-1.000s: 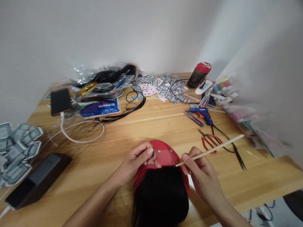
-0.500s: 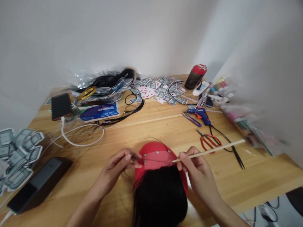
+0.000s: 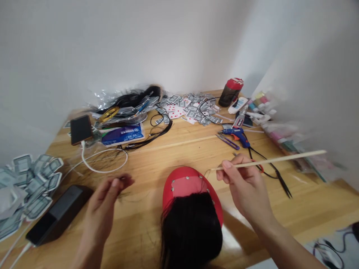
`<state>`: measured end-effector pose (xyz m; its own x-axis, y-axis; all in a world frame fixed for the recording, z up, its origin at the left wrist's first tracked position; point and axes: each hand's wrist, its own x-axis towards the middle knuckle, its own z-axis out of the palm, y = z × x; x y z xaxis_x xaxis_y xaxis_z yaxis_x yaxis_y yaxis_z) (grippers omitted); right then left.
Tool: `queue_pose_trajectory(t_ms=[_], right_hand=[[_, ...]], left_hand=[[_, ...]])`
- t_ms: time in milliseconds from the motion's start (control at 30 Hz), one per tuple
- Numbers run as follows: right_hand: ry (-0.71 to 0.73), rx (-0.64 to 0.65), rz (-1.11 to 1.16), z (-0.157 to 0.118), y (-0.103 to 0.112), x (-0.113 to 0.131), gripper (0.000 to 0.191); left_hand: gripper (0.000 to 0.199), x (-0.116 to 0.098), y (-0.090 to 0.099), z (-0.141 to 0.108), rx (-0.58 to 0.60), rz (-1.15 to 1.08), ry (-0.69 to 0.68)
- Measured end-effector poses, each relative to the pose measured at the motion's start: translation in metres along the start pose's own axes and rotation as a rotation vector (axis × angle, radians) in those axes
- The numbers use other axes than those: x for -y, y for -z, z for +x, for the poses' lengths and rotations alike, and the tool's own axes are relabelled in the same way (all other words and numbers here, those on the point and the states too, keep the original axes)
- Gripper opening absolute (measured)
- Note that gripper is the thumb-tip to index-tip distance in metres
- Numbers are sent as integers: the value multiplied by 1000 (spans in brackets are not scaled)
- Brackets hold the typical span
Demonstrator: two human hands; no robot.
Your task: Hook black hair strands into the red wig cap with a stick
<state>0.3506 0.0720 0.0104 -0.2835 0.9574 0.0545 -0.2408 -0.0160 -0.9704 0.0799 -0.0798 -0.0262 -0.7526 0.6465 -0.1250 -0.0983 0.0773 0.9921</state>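
Note:
My left hand is off to the left of the head form, fingers pinched on a small dark tuft of hair; the fingertips are blurred. In my right hand, thumb and fingers grip a thin pale wooden stick, which points toward the head form. A fine dark strand hangs in a loop by its tip. Between the hands sits a red rounded head form. Several pins fix a pinkish mesh patch on its top. Long black hair covers its near side.
Right of centre lie a blue glue gun, purple thread snips and black tweezers. Red-handled pliers are mostly hidden behind my right hand. On the left are a phone, a black box-shaped device and paper cutouts. Playing cards lie at the back.
My left hand has drawn away leftward from the head form. The right hand has lifted up and right with the stick, off the mesh. The view has shifted slightly.

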Motion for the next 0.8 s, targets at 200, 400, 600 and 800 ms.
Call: queue_pose_trajectory(t_ms=[200, 400, 600, 800], right_hand=[[262, -30, -78, 9, -8, 48, 20], [497, -151, -205, 6, 9, 56, 4], [214, 235, -697, -17, 34, -3, 17], [538, 438, -750, -35, 14, -23, 29]], left_hand=[[26, -30, -94, -23, 759, 240, -307], [30, -27, -121, -37, 1102, 112, -196], [19, -26, -74, -45, 716, -319, -13], [10, -54, -39, -46, 352, -164, -283]])
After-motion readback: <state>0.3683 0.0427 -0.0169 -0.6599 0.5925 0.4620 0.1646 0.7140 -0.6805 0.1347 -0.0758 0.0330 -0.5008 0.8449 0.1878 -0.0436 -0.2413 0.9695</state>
